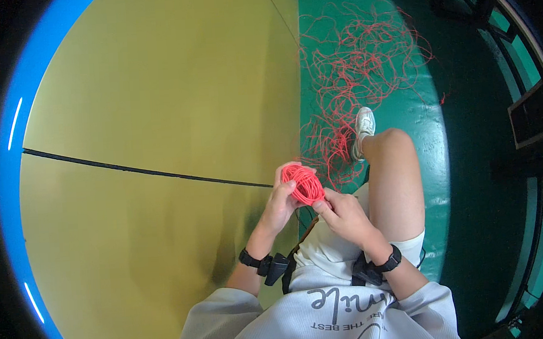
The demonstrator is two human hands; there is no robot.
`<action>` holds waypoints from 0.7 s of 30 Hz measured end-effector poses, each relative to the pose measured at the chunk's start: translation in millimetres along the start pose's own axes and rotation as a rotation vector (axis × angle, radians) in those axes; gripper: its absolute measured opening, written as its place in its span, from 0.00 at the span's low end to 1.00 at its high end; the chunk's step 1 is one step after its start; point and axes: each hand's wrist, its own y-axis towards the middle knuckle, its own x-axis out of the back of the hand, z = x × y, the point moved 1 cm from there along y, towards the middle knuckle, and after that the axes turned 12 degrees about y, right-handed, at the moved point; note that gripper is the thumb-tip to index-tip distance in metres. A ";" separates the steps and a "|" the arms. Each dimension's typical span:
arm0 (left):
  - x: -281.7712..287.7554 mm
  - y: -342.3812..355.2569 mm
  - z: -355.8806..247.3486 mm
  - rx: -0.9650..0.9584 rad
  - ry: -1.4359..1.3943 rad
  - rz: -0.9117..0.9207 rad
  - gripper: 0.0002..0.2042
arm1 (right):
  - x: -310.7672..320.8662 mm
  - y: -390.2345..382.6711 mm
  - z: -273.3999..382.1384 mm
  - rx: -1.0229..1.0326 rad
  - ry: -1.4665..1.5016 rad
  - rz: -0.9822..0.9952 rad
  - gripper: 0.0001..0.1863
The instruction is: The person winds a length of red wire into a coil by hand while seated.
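A ball of red cord (306,183), wound in many turns, sits between my hands in front of my lap. My left hand (279,200) wraps round its left side, with the thumb pressed across the strands. My right hand (346,215) is closed at the ball's lower right edge, thumb and fingers pinched together there. Whether a single strand runs through that pinch is hidden. Beyond the ball, a large loose tangle of the same red cord (364,57) spreads over the green floor, its near end reaching close to my hands.
At the left stands a broad yellow surface (156,83) with a black seam and a blue border (11,122). My white shoe (365,124) rests on the green floor (427,161) beside the tangle. Dark frames (532,113) line the far right.
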 end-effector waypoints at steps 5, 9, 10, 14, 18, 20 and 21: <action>4.4 -1.5 0.3 -0.018 -0.016 0.044 0.24 | 0.9 0.5 1.9 -0.020 0.085 0.047 0.21; 4.5 -2.8 2.9 -0.040 -0.038 0.066 0.22 | 7.6 0.2 -7.5 -0.023 0.115 0.009 0.20; 6.7 -3.3 3.0 -0.048 -0.015 0.099 0.21 | 9.3 -0.3 -4.6 -0.048 0.093 0.005 0.20; 2.9 -4.6 3.6 -0.081 0.093 -0.002 0.20 | 6.3 -2.5 -5.6 0.008 0.061 -0.098 0.19; 8.6 -6.6 -5.2 0.075 0.182 0.049 0.21 | 13.4 -2.0 -4.9 -0.029 0.113 -0.080 0.19; 14.0 -6.7 -8.1 0.151 0.214 0.106 0.21 | 15.5 -1.9 -4.9 -0.038 0.119 -0.053 0.17; 16.6 -7.4 -8.7 0.158 0.246 0.151 0.21 | 16.6 -2.0 -4.5 -0.037 0.121 -0.051 0.17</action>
